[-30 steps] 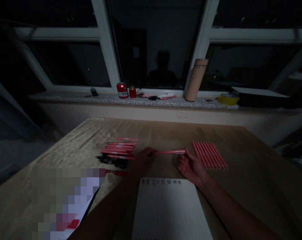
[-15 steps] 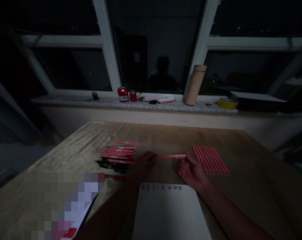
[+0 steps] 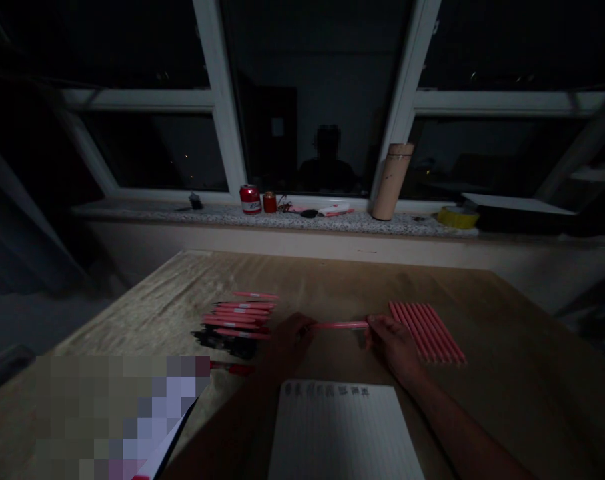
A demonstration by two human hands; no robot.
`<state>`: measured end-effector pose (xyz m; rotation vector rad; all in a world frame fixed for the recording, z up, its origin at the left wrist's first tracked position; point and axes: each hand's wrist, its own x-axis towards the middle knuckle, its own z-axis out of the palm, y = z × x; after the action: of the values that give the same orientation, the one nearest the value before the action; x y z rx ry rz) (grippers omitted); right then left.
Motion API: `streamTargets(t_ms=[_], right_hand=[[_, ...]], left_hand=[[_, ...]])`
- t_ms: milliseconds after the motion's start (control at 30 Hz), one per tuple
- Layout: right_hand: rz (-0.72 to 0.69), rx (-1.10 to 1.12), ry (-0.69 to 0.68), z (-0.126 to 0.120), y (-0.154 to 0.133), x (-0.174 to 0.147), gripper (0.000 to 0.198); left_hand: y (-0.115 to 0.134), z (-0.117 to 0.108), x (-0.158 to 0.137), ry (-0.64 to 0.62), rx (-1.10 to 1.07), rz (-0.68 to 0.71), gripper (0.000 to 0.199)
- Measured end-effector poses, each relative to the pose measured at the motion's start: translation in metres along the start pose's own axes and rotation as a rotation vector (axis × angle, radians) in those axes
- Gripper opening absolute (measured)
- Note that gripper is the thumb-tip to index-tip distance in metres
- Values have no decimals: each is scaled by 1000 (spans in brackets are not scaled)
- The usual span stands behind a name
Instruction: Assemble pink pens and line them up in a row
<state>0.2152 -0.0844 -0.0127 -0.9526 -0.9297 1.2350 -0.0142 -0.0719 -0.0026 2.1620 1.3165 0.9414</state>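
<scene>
A pink pen [image 3: 339, 325] lies level between my two hands above the table. My left hand [image 3: 288, 339] is closed on its left end, and the fingertips are dark and partly hidden. At the other end, my right hand [image 3: 393, 341] pinches the pen between thumb and fingers. To the left is a loose pile of pink pens [image 3: 242, 319], with black pens [image 3: 227, 342] under and in front of it. A neat row of pink pens [image 3: 427, 332] lies side by side just right of my right hand.
A lined notebook [image 3: 345, 433] with handwriting along its top lies below my hands. A red pen [image 3: 232, 367] rests at the left. On the windowsill stand a red can [image 3: 251, 199], a small red jar [image 3: 269, 202], a tan bottle [image 3: 393, 181] and yellow tape [image 3: 458, 217].
My right hand has turned, its fingers now more over the pen's right end. The pen stays held between both hands. The whole view has shifted slightly downward in the picture.
</scene>
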Motion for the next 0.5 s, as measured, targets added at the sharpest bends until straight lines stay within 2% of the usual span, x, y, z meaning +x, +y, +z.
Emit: streamTargets(t_ms=[133,200,400,500], right_hand=[[-157,-424,-14,-1,-1,-4,15],[-216,-549,-31,-1,-1,-5,14],[-265,-605,-114,0,3,-6,13],[-304,-706,-183,2,3,-6,13]], left_hand=[[2,-1,-1,-35,43,12,27],[2,-1,0,-41,65,17,27],[3,-2,-2,-81,103,48,28],[4,-3,-4,-91,118,54,27]])
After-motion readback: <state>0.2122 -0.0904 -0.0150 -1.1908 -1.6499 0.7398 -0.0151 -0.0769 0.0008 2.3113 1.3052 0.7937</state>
